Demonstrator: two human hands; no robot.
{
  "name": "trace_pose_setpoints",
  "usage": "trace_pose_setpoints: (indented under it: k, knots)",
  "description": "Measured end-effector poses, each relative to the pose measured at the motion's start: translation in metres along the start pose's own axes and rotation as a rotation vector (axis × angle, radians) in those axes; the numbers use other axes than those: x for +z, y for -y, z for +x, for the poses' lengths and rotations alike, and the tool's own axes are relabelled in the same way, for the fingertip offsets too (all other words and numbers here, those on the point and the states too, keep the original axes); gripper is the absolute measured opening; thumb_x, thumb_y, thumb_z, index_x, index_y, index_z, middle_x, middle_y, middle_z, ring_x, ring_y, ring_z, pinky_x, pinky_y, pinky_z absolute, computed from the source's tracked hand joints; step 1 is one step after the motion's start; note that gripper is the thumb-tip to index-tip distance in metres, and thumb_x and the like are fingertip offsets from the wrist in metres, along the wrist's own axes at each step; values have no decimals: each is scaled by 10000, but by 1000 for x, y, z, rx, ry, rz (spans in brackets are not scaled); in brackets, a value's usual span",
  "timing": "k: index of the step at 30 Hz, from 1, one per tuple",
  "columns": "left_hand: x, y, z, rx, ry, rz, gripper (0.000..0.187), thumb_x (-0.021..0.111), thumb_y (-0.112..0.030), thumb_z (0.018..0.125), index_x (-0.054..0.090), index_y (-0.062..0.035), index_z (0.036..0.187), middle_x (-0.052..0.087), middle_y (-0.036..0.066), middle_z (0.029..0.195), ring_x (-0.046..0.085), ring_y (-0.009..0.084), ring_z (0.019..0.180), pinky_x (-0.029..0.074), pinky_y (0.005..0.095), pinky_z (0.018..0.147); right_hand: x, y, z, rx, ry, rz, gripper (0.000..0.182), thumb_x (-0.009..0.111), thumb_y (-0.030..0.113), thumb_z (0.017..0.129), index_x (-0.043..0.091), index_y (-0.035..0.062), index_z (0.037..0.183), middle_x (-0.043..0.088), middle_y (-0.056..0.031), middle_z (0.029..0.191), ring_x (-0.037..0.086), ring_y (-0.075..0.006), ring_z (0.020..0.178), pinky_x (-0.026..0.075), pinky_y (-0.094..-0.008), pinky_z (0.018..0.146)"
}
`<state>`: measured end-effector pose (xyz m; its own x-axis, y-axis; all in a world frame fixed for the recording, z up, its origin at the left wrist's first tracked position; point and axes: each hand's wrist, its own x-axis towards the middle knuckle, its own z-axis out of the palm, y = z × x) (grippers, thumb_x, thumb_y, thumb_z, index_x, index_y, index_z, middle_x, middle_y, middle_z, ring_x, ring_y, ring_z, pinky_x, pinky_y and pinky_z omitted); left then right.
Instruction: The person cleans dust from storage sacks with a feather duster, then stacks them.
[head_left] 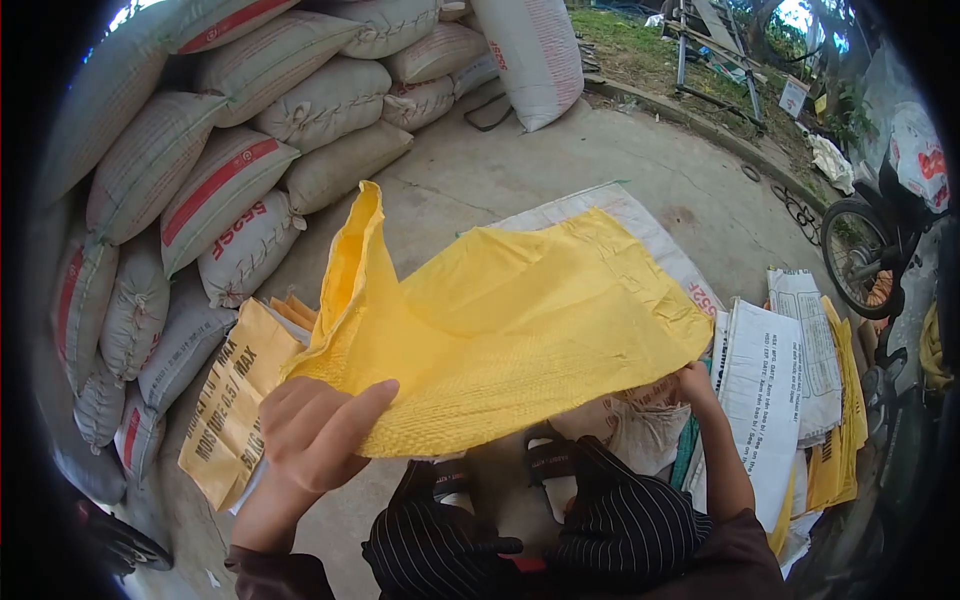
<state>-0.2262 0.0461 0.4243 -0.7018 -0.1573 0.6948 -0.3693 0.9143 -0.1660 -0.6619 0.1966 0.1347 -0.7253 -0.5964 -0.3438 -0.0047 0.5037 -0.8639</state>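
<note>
Yellow sack [530,320]: stretched between both grips; mouth gaped above the left.
Left hand [322,428]: clasped its near edge, thumb on top.
Right hand [694,381]: apparently pinched a corner, partly hidden.

One head-worn view: we look forward and down, close over the yellow sack [530,330], concrete floor [450,190] beyond.

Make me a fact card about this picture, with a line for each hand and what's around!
Left hand: holds yellow sack near its open mouth
Right hand: grips the same sack's edge, near its other end
Beyond the sack: white sack lying flat
Left side: plump stacked sacks
Right side: flat printed sacks, wheel
</note>
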Motion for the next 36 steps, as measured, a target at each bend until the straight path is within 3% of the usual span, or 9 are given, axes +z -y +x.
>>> trace_pose_setpoints:
  k: [4, 8, 14, 17, 25, 30, 32, 34, 36]
  knots:
    - [-41, 28, 55, -400, -284, -200, 152, 608, -79, 734, 641, -3, 862, 591, 37, 627, 546, 128, 509, 423, 223, 491, -85, 50, -28, -328, -327, -256, 289, 533, 202, 831, 584, 13, 619, 412, 16, 461, 348, -51, 404, 238, -245, 388]
    - [-86, 71, 122, -794, -283, -344, 381, 560, -369, 842, 620, 3, 893, 619, 44, 763, 567, 59, 626, 444, 182, 584, -186, 121, -76, -538, -515, -407, 268, 565, 173, 804, 608, -57, 672, 561, -70, 541, 474, -86, 507, 365, -272, 508]
    - [-108, 183, 147, -1095, -212, -506, 387, 582, -363, 823, 595, -3, 965, 625, 63, 834, 596, 108, 670, 478, 221, 613, -326, 199, -51, -794, -613, -661, 261, 571, 144, 776, 604, -30, 585, 591, -91, 535, 556, -141, 511, 419, -264, 537]
    - [-59, 243, 103, -1156, -98, -1071, 364, 581, -306, 820, 556, -3, 1021, 621, 101, 908, 615, 175, 746, 508, 316, 668, -337, 255, 13, -734, -309, -681, 257, 578, 140, 756, 607, -7, 547, 586, -83, 530, 528, -141, 512, 413, -292, 534]
    - [168, 404, -219, -1840, -93, -1209, 298, 663, -225, 734, 593, -20, 938, 638, 108, 826, 618, 242, 688, 511, 368, 659, -167, 341, 132, -721, -64, -1140, 156, 624, 163, 675, 670, 42, 587, 564, -85, 491, 495, -167, 436, 399, -311, 463]
    - [253, 371, -378, -1992, -227, -980, 382, 649, -246, 742, 575, 22, 1005, 609, 123, 940, 592, 231, 800, 482, 342, 703, -40, 285, 209, -129, 16, -950, 213, 615, 240, 717, 682, 48, 652, 495, -66, 442, 432, -155, 362, 330, -318, 397]
    - [284, 319, -410, -2096, -555, -969, 541, 631, -331, 761, 493, 42, 1128, 581, 136, 1020, 580, 240, 865, 480, 340, 718, 18, 226, 223, -70, 85, -824, 252, 593, 268, 741, 676, 38, 678, 498, -73, 454, 446, -166, 390, 346, -332, 415]
    - [299, 240, -401, -1995, -484, -543, 616, 622, -368, 766, 436, 56, 1172, 548, 154, 1073, 562, 246, 916, 476, 339, 743, 62, 120, 268, -549, 1, -847, 358, 593, 343, 768, 650, 6, 661, 551, -180, 531, 552, -287, 488, 406, -371, 484]
    - [304, 161, -354, -2033, -347, -93, 723, 602, -438, 769, 364, 74, 1221, 495, 182, 1150, 523, 261, 1003, 463, 344, 795, 132, 72, 205, -611, -108, -745, 325, 546, 248, 785, 595, -41, 645, 549, -219, 588, 560, -346, 551, 418, -409, 533]
